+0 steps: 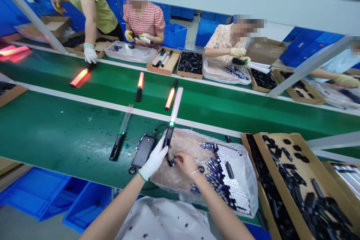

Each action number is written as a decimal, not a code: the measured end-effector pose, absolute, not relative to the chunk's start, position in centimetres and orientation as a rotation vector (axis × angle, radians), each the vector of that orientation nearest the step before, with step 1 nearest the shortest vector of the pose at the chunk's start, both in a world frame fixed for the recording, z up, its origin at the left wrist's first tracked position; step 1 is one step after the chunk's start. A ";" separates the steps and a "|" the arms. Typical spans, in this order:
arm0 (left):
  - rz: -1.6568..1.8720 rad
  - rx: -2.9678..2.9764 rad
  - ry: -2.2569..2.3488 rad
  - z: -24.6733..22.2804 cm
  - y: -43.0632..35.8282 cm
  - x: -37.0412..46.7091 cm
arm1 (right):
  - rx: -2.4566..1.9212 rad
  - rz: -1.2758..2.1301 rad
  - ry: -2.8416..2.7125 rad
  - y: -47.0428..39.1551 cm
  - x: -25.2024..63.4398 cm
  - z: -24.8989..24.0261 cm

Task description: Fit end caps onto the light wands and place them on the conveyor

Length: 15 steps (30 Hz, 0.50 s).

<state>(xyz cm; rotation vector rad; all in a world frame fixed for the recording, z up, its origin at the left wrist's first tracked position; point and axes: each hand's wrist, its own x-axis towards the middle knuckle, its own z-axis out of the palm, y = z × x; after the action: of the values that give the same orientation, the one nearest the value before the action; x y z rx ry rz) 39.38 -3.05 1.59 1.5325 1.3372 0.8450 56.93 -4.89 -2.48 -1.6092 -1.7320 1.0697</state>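
My left hand (154,158), in a white glove, is wrapped round the black handle of a light baton (174,107), whose clear tube points up and away. My bare right hand (184,163) is closed at the handle's lower end, its fingertips pinching a small blue battery (173,160). Beneath both hands lies a plastic-lined tray (247,165) with many batteries standing or lying at its right side. Left of my gloved hand is a black device (144,150) with a cable. Another clear baton (121,135) rests on the green bench.
Lit red batons (140,87) lie on the green belt (225,101) beyond a white rail. Cardboard boxes (305,165) of black parts stand at right. Across the belt, several people handle batons and parts; one gloved hand (90,53) reaches onto it. Blue crates (84,204) sit below left.
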 end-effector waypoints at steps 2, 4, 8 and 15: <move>0.880 1.381 1.323 2.1 -3.7 39.0 | -1.698 1.040 -1.733 -5.5 55.4 -3.3; 0.891 1.370 1.337 2.4 -4.4 38.9 | -1.775 1.015 -1.717 -5.9 54.5 -3.8; 0.945 1.374 1.298 2.9 -5.6 38.9 | -1.788 1.019 -1.639 -6.5 54.8 -2.9; 1.073 1.381 1.250 4.4 -7.4 39.7 | -1.245 1.194 -1.158 -8.4 54.4 4.7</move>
<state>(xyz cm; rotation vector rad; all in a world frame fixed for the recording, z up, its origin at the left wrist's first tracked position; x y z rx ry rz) 39.67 -7.41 4.40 1.3814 1.2505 1.0733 54.40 -8.43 4.75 -1.2453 -1.1585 1.1936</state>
